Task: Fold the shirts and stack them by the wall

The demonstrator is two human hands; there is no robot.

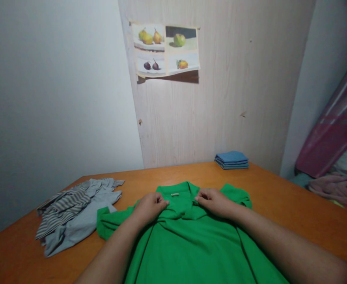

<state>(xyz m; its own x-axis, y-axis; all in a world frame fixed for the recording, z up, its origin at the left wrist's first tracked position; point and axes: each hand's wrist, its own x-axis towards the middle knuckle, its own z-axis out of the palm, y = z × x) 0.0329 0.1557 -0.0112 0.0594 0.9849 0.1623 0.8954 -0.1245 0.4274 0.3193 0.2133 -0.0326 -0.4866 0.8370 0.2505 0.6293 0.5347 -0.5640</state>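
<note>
A green polo shirt (191,244) lies front side up on the table, its collar toward the far side and its lower part running out of view at the bottom. My left hand (150,206) pinches the left side of the collar between thumb and fingers. On the other side of the neck opening, my right hand (213,201) is closed on the collar's right edge. A small pale label shows inside the neck. Both short sleeves spread outward, and the cloth is wrinkled below the placket.
Left of the shirt, a loose heap of grey and striped clothes (79,213) lies on the orange-brown table (303,225). A folded blue cloth stack (232,159) sits at the back edge. Fruit pictures (166,49) hang on the wall. Pink fabric (324,138) stands at the right.
</note>
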